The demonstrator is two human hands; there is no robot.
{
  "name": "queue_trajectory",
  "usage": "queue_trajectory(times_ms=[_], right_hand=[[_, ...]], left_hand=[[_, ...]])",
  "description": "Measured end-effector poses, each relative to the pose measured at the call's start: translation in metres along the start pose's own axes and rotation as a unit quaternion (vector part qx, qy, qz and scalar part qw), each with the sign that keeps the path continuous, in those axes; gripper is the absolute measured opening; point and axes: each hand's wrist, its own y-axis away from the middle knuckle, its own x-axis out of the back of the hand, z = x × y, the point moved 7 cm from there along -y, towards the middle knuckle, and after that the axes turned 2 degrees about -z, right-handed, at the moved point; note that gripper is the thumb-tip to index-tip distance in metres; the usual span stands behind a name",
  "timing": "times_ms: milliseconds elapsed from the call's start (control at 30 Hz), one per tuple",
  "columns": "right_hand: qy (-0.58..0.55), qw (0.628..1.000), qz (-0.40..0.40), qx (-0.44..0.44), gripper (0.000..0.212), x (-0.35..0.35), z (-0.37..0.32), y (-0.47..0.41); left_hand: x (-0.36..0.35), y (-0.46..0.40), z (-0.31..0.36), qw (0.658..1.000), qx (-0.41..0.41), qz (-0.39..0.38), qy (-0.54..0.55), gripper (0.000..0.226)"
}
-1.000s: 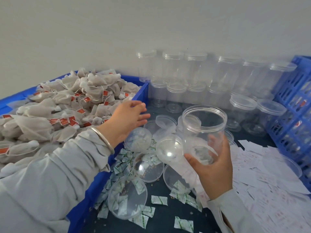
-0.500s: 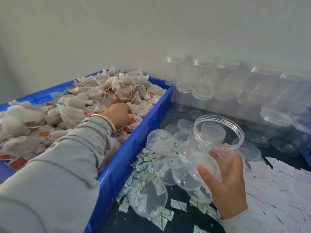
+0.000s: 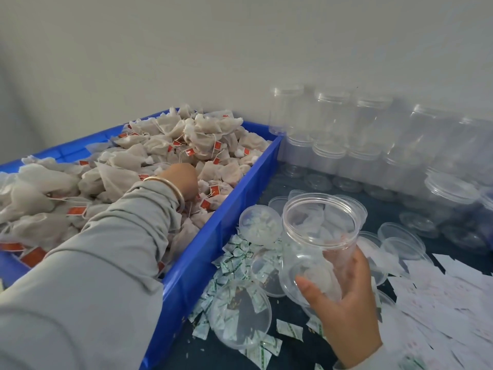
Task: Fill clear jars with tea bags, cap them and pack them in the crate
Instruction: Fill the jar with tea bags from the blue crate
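Note:
My right hand grips an uncapped clear jar from below, tilted toward me above the dark table. A blue bin on the left is heaped with white tea bags bearing red tags. My left hand, with a gold bangle at the wrist, reaches down into the tea bags; its fingers are buried among them and hidden. Loose clear lids lie on the table beside the bin.
Rows of capped clear jars stand stacked against the back wall. Small green-and-white sachets are scattered by the bin. White paper slips cover the table at right.
My left hand has gone from above the lids into the tea bag bin. The view has swung left, and the jar in my right hand now sits closer to the bin.

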Motion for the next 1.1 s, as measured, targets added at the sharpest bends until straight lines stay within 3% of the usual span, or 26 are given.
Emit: queue_trajectory(times_ms=[200, 300, 433, 533, 700, 833, 1100], right_hand=[[0.000, 1.000, -0.007, -0.002, 0.111, 0.003, 0.002, 0.002], [0.001, 1.000, -0.004, -0.005, 0.111, 0.003, 0.003, 0.001], [-0.001, 1.000, -0.013, -0.008, 0.109, 0.003, 0.006, 0.002], [-0.008, 1.000, -0.016, -0.012, 0.106, 0.003, 0.010, 0.001], [-0.008, 1.000, -0.023, -0.006, 0.103, 0.001, 0.010, 0.001], [-0.011, 1.000, -0.022, -0.003, 0.104, 0.002, 0.010, 0.001], [-0.007, 1.000, -0.016, 0.005, 0.097, 0.003, 0.007, 0.002]], left_hand=[[0.016, 0.005, 0.003, 0.997, -0.012, -0.005, 0.079, 0.033], [0.028, 0.010, 0.005, 0.973, -0.020, 0.002, 0.229, 0.028], [0.045, 0.021, 0.011, 0.878, -0.041, 0.020, 0.477, 0.008], [0.053, 0.028, 0.017, 0.790, -0.059, 0.013, 0.610, 0.012], [0.060, 0.032, 0.022, 0.723, -0.092, 0.013, 0.684, 0.016], [0.057, 0.029, 0.020, 0.677, -0.063, -0.002, 0.733, 0.023], [0.043, 0.032, 0.028, 0.537, -0.004, -0.069, 0.841, 0.018]])
